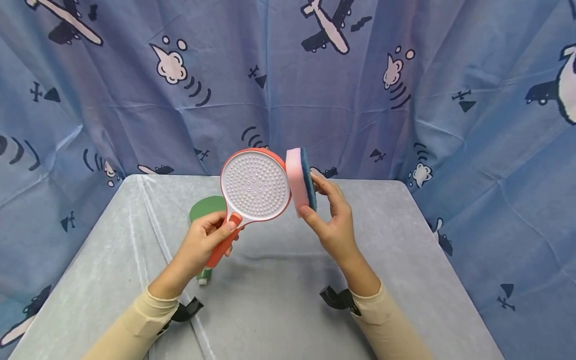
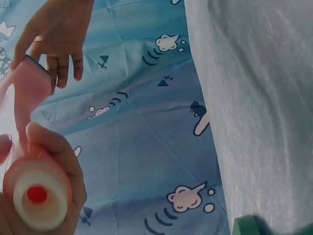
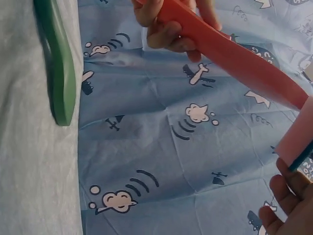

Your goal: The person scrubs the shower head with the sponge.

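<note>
My left hand grips the orange handle of a round shower-head-like paddle with a white dotted face, held up above the table. My right hand pinches a pink sponge with a dark blue scouring side, its edge touching the paddle's right rim. In the left wrist view the handle's end cap sits in my left hand, with the sponge above. The right wrist view shows the orange back of the paddle and a corner of the sponge in my right hand.
A green paddle of the same shape lies on the grey-covered table behind my left hand, also visible as the green paddle on edge. A blue curtain with airplane and cloud prints hangs behind and around the table.
</note>
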A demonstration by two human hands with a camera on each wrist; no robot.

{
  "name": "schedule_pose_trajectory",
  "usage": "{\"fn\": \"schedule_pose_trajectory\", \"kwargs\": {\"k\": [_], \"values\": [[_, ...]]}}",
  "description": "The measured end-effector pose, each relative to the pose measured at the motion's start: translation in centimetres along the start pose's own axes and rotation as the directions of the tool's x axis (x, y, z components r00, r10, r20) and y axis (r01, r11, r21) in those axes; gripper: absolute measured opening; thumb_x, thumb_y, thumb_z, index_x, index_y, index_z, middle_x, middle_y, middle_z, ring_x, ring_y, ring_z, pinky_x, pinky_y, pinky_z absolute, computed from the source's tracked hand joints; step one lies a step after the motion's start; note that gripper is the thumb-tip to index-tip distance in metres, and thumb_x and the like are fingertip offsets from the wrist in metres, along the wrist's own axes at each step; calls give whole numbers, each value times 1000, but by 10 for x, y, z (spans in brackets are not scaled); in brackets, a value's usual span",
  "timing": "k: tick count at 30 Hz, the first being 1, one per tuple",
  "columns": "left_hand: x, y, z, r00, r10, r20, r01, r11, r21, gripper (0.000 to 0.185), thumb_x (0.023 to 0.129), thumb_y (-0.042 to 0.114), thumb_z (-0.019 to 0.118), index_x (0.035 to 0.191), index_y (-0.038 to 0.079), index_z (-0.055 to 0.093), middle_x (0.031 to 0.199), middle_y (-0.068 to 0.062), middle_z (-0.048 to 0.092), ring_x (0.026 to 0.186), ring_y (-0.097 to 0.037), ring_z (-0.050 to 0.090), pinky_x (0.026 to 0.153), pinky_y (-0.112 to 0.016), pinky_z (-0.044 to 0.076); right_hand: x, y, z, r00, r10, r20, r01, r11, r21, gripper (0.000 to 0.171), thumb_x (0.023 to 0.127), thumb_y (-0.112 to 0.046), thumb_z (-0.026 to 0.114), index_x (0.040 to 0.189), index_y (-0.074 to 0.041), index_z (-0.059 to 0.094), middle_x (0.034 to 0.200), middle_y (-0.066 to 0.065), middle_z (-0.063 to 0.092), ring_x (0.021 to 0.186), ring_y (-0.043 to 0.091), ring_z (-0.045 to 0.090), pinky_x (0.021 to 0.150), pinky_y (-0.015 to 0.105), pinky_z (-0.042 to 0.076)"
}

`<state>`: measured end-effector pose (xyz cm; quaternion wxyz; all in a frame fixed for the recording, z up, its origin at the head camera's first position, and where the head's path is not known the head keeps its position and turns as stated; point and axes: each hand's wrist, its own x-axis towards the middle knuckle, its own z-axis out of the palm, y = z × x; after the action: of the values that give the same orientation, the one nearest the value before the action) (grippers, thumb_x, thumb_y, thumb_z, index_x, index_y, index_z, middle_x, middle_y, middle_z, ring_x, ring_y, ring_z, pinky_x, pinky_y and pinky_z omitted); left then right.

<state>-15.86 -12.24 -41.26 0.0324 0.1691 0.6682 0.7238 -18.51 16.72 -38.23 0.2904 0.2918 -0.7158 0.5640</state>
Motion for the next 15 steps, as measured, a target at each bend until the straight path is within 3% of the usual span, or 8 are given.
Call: {"fn": "schedule_pose_trajectory", "kwargs": {"k": [3, 5, 7, 10, 11, 12, 15], "values": [[0, 2, -1, 1000, -8, -22, 8, 1000, 2, 29, 96, 2, 67, 121, -7, 54, 87, -6, 66, 64, -14, 64, 48, -29, 55, 0, 3, 6, 992, -120, -44, 116, 991, -72, 65, 92, -46, 74, 140, -3, 60, 131, 17, 63, 116, 31, 55, 102, 34, 46], [0, 4, -2, 1000, -6, -23, 5, 1000, -6, 28, 94, 1, 68, 119, -4, 54, 89, -6, 68, 67, -15, 66, 48, -29, 56, 1, 4, 11, 959, -270, -79, 258, 956, -141, 66, 91, -48, 74, 133, 2, 63, 120, 21, 66, 110, 35, 57, 99, 37, 47], [0, 6, -4, 1000, 5, -7, -5, 1000, -11, 22, 96, 1, 67, 115, -2, 57, 90, -8, 71, 66, -17, 68, 50, -29, 57, 2, 5, 13, 890, -446, -93, 418, 880, -224, 62, 90, -46, 75, 124, 5, 66, 110, 25, 65, 102, 39, 57, 95, 42, 46], [-1, 8, -5, 999, 7, 36, -6, 1000, -18, 14, 99, 5, 64, 112, 0, 61, 94, -9, 73, 66, -20, 69, 53, -29, 58, 6, 7, 12, 766, -640, -62, 584, 733, -349, 53, 87, -43, 77, 115, 1, 68, 101, 25, 64, 92, 41, 57, 86, 51, 43], [-1, 8, -5, 999, 1, 51, 0, 1000, -20, 14, 100, 5, 63, 112, 0, 62, 95, -8, 73, 65, -20, 69, 54, -29, 58, 7, 7, 10, 749, -661, -48, 598, 705, -382, 51, 86, -42, 78, 115, -1, 69, 101, 25, 64, 91, 41, 57, 84, 53, 42], [-1, 8, -5, 998, -8, 66, 10, 1000, -23, 14, 100, 6, 63, 113, 0, 62, 95, -8, 73, 65, -19, 69, 54, -28, 58, 8, 7, 8, 748, -663, -39, 592, 692, -412, 50, 86, -42, 78, 115, -3, 70, 101, 24, 64, 92, 41, 56, 84, 54, 41], [-1, 6, -4, 994, -44, 102, 46, 999, -16, 20, 97, 4, 66, 115, -1, 62, 95, -7, 71, 66, -17, 67, 54, -27, 56, 9, 6, 1, 817, -574, -49, 494, 742, -454, 52, 86, -43, 78, 121, -5, 71, 108, 23, 65, 99, 41, 57, 87, 55, 40]]}}
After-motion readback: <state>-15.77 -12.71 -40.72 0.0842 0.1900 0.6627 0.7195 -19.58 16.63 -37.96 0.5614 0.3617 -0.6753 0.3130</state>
